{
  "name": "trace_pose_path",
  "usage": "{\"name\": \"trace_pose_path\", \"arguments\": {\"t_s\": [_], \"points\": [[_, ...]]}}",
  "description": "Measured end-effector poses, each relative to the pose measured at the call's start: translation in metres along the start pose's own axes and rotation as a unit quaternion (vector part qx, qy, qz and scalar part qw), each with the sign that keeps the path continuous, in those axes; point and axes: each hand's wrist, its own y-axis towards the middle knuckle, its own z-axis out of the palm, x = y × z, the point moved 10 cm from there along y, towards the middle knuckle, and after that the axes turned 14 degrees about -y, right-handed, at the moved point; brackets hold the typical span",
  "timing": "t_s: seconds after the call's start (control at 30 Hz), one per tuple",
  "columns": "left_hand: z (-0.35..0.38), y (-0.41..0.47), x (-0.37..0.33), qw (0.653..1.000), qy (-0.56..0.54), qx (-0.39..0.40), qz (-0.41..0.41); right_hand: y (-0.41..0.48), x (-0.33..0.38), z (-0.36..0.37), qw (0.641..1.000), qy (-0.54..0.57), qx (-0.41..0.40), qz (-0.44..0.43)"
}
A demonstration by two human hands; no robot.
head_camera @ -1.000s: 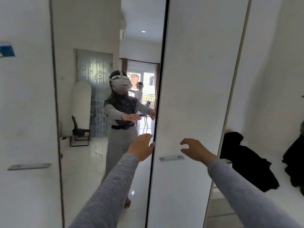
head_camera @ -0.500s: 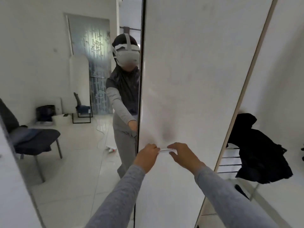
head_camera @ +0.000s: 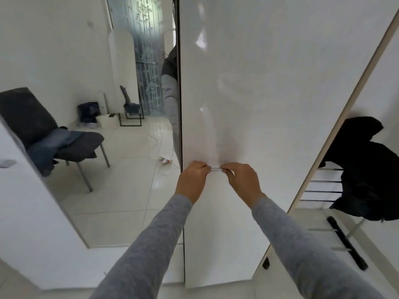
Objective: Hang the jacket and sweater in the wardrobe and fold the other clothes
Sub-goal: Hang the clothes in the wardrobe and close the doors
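Observation:
A tall white wardrobe door (head_camera: 248,87) stands straight ahead with a small metal handle (head_camera: 215,169) at waist height. My left hand (head_camera: 193,180) grips the handle's left end and my right hand (head_camera: 241,180) grips its right end, fingers curled round it. To the right a black garment (head_camera: 367,169) hangs over a wire rack (head_camera: 321,186). In the mirror panel on the left, a dark chair (head_camera: 71,145) carries blue-grey clothes (head_camera: 49,145).
The mirror panel (head_camera: 121,180) left of the door reflects the tiled room, a second chair, a white cable on the floor and part of my own body. A white panel (head_camera: 28,223) sits at the lower left. A black bar (head_camera: 347,242) lies low on the right.
I have moved closer to the wardrobe. Both hands reached forward and closed on the door handle, and the view tilted down and to the left.

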Motion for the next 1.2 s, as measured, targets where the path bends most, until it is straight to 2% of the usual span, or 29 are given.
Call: {"name": "trace_pose_path", "arguments": {"t_s": [0.13, 0.37, 0.6, 0.7, 0.8, 0.87, 0.93, 1.1, 1.2], "points": [[-0.006, -0.013, -0.021, 0.999, 0.035, -0.011, -0.006, -0.014, -0.001, -0.007, 1.000, 0.005, 0.009, -0.009], [-0.011, -0.063, -0.094, 0.995, 0.087, -0.011, 0.045, -0.068, -0.014, -0.033, 0.998, 0.038, 0.026, -0.034], [-0.015, -0.115, -0.172, 0.987, 0.112, -0.001, 0.115, -0.133, -0.033, -0.069, 0.997, -0.031, 0.054, -0.053], [-0.039, -0.130, -0.208, 0.987, 0.111, -0.057, 0.106, -0.163, -0.046, -0.078, 0.994, -0.057, 0.074, -0.056], [-0.073, -0.135, -0.245, 0.984, 0.033, -0.156, 0.077, -0.188, -0.052, -0.102, 0.994, -0.010, 0.088, -0.058], [-0.090, -0.137, -0.252, 0.977, -0.058, -0.204, 0.002, -0.197, -0.043, -0.141, 0.996, 0.043, 0.042, -0.071], [-0.091, -0.134, -0.259, 0.974, -0.102, -0.198, -0.035, -0.198, -0.023, -0.195, 0.992, 0.083, -0.038, -0.090], [-0.064, -0.101, -0.318, 0.987, -0.093, -0.093, 0.088, -0.204, 0.027, -0.341, 0.958, 0.117, -0.220, -0.142], [-0.056, -0.080, -0.348, 0.978, -0.135, -0.093, 0.128, -0.207, 0.038, -0.389, 0.946, 0.059, -0.279, -0.152]]}}
